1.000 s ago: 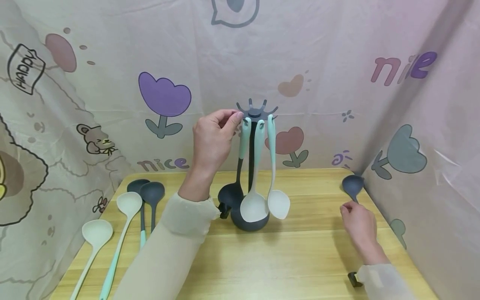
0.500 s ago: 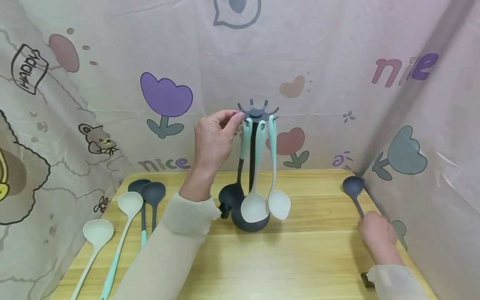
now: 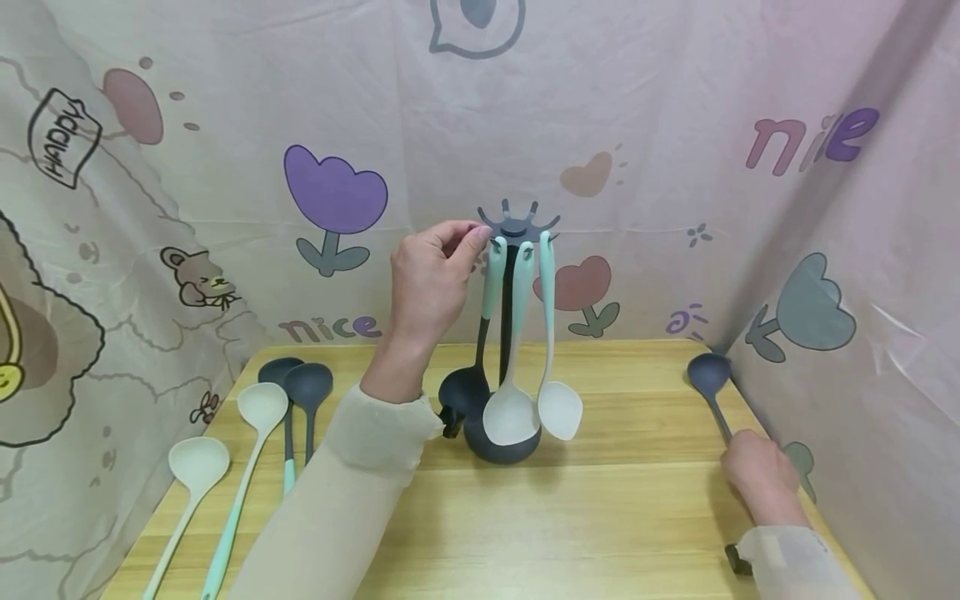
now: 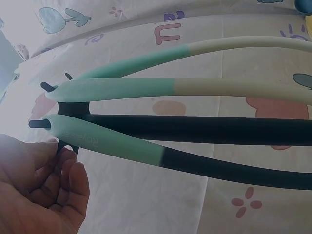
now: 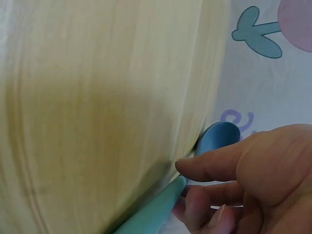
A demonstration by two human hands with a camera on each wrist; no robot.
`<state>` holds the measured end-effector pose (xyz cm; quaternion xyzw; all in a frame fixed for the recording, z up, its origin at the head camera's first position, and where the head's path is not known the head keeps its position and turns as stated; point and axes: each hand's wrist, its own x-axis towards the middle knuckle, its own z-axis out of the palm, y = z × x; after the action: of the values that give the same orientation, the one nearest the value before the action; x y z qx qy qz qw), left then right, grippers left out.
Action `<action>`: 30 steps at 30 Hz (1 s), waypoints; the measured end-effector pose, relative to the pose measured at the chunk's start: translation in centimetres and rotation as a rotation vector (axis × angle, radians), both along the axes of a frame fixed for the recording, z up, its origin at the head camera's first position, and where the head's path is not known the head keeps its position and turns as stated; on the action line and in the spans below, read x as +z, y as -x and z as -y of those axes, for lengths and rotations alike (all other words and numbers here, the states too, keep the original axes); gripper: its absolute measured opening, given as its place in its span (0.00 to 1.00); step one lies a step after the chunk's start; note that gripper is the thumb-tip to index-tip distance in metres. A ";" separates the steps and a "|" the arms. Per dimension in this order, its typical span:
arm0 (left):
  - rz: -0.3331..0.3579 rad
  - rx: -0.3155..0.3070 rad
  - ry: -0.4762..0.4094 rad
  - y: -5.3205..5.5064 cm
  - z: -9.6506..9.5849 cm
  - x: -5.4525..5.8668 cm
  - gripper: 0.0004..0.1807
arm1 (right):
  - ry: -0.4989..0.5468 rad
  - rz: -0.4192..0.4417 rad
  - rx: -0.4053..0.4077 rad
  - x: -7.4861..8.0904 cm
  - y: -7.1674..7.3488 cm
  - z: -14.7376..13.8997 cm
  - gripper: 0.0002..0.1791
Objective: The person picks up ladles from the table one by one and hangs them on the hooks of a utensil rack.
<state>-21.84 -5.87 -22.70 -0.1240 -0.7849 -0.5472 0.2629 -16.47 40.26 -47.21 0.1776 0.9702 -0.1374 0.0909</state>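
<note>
My left hand (image 3: 427, 275) pinches a prong of the dark utensil rack (image 3: 514, 229), mid-table in the head view. From this rack hang a dark ladle (image 3: 462, 390), a white ladle (image 3: 512, 417) and a white utensil with a pointed head (image 3: 561, 410), all with mint handles. The left wrist view shows the fingers (image 4: 66, 180) at the prong beside the dark ladle's handle (image 4: 105, 144). On the right, my right hand (image 3: 761, 471) grips another dark ladle (image 3: 707, 373) where its shaft meets the mint handle (image 5: 156, 209). That ladle lies along the table's right edge, bowl to the back.
On the left of the wooden table (image 3: 615, 517) lie two white utensils, one a ladle (image 3: 262, 407), and two dark ones, the nearer a ladle (image 3: 308, 387). My left sleeve overlaps their handles. A printed curtain (image 3: 637, 100) encloses the back and sides.
My right hand has moved right and toward me, from near the dark ladle's bowl down to its handle, and now grips it. The left hand has kept its hold on the rack.
</note>
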 end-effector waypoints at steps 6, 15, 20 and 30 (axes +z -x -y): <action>0.004 -0.004 -0.001 0.0 -0.1 0.0 0.14 | 0.007 0.026 -0.003 -0.1 -0.1 0.3 0.14; -0.003 -0.001 0.009 0.0 -0.1 0.0 0.14 | 0.115 -0.037 0.035 -0.2 0.4 3.2 0.17; -0.007 0.008 0.018 0.0 0.0 0.1 0.13 | 0.123 -0.147 0.158 0.2 1.2 5.0 0.23; 0.002 0.014 0.020 -0.1 0.0 0.1 0.14 | 0.514 -0.197 0.155 1.5 1.6 8.7 0.24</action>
<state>-21.73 -5.88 -22.63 -0.1205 -0.7916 -0.5374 0.2647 -18.03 31.53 -45.72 0.0597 0.9184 -0.3882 0.0483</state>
